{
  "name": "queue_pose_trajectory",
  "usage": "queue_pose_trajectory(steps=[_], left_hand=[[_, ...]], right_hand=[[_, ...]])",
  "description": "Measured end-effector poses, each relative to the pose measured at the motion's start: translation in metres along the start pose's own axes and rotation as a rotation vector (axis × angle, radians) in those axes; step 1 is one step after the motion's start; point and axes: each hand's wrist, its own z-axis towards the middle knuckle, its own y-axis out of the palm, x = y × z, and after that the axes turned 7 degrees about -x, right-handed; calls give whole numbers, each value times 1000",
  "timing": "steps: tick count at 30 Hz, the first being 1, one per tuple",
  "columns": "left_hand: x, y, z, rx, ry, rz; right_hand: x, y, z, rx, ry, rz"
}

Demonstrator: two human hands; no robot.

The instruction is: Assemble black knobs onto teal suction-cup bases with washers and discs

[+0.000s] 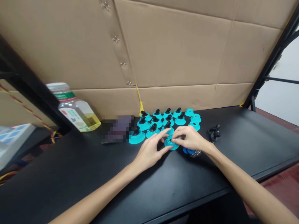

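Teal disc, between left fingers, right fingers

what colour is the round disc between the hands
The disc is bright turquoise, best seen in the head view.

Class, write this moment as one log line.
left hand: on turquoise plastic flanged base | right hand: on same base | nearby: black plastic stems

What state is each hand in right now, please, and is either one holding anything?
Left hand: partly open, fingers at the teal plastic flanged disc; cannot tell if gripping.
Right hand: closed in a pinch, holding the teal plastic flanged disc.
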Motion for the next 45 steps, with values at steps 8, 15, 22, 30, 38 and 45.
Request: queue_pose_trajectory(steps=[8, 15, 22, 30, 38, 45], left_hand=[[1, 0, 0, -13, -8, -5], [0, 0, 0, 12, -12, 9], [4, -3, -1, 105, 46, 26], [12, -4, -3, 211, 201, 64], [12, -3, -4, 226, 210, 72], [11, -2, -5, 221, 221, 79]], right_hand=[[-2, -3, -1, -10, 17, -119], [1, -4, 0, 33, 89, -126], [5, -2, 1, 52, 294, 118], [-7, -3, 4, 7, 485, 810], [-3, -2, 4, 18, 474, 1014], [-2, -1, 4, 41, 460, 1055]])
